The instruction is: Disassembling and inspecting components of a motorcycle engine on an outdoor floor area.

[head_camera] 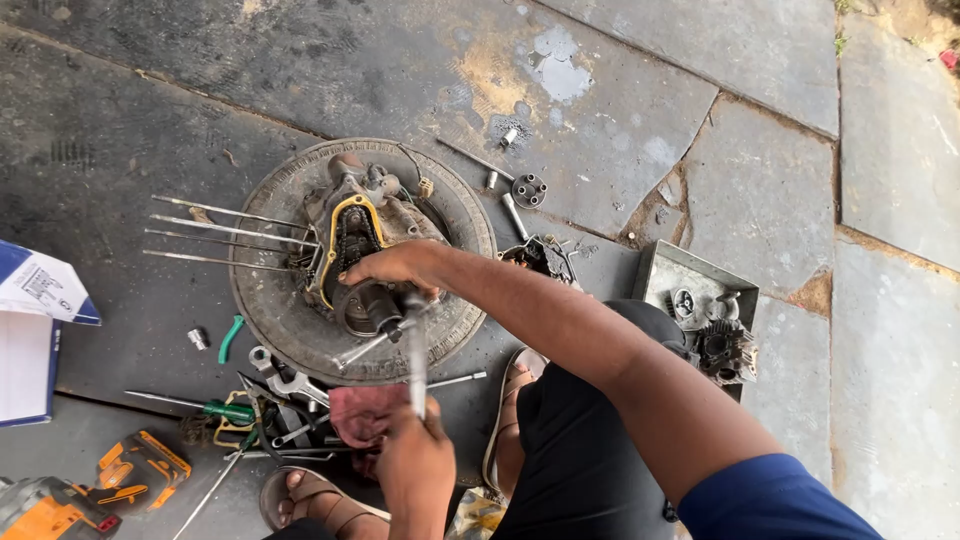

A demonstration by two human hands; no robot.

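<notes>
1. nearest the lens, the right arm in a blue sleeve (770,500) crosses the view and hides part of the floor (700,60) behind it.
2. right hand (395,265) lies palm-down on the engine case (355,235), fingers curled over its edge; what the fingertips grip is hidden.
3. left hand (415,460) is fisted tight round a metal rod tool (417,360), blurred, its top end meeting the engine's shaft (380,308).
4. engine case sits in the middle of an old tyre (265,290) on the floor, four long studs (225,235) sticking out leftward.
5. wrenches (285,385) and a green screwdriver (215,408) pile up beside a pink rag (360,412), hard to sort out.
6. metal tray (690,270) of small parts is half covered by the arm.
7. orange power tool (60,500) is cut off at the bottom edge.
</notes>
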